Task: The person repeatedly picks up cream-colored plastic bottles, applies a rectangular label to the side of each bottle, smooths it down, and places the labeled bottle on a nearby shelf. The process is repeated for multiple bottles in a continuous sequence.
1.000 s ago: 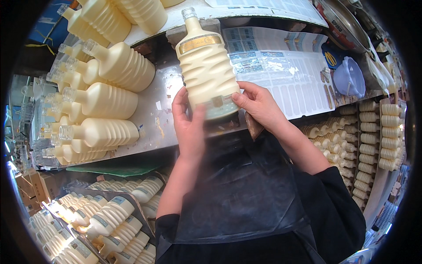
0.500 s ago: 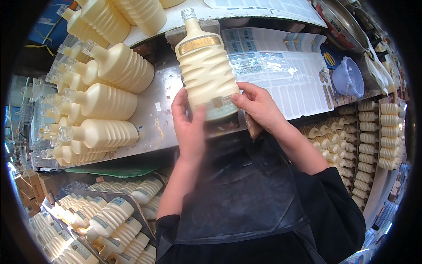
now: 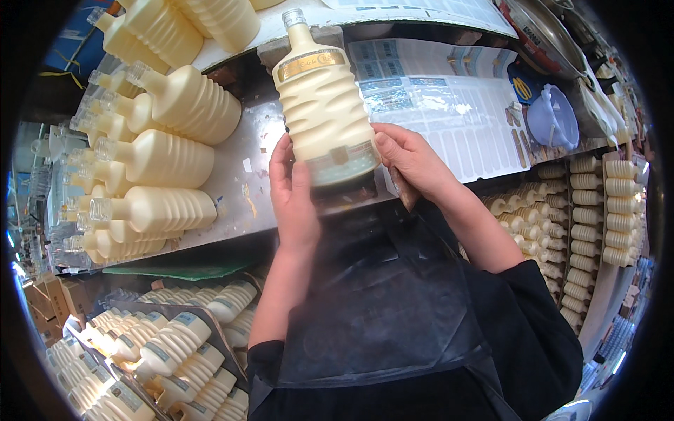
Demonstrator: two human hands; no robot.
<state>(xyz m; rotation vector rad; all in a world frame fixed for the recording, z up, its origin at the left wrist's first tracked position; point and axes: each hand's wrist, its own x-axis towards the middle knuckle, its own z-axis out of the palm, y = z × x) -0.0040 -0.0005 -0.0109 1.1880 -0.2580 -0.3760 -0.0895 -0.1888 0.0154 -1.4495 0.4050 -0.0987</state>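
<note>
My left thumb has slid off the face of the cream bottle (image 3: 324, 112) and now sits by its lower left corner, and my right thumb has drawn back to the right edge. The translucent label (image 3: 340, 165) near the base therefore shows more fully from end to end than it did a moment ago. I read that as the label lying settled enough to leave uncovered, with the bottle now carried by its sides rather than its face.

My grip is closed loosely about the lower bottle: my left hand (image 3: 293, 203) curls at its left edge, and my right hand (image 3: 414, 158) has thumb and fingers at the right. The bottle tilts away from me over the near side of the table (image 3: 246, 203), neck far, gold band (image 3: 311, 65) facing up, a grey block (image 3: 267, 55) behind its shoulder. A brown piece (image 3: 404, 189) shows below my right hand; I can't fairly tell whether I hold it.

More cream bottles (image 3: 175, 158) lie stacked to the left; label sheets (image 3: 484, 130) spread far right, beside a lilac bucket (image 3: 552, 119).
</note>
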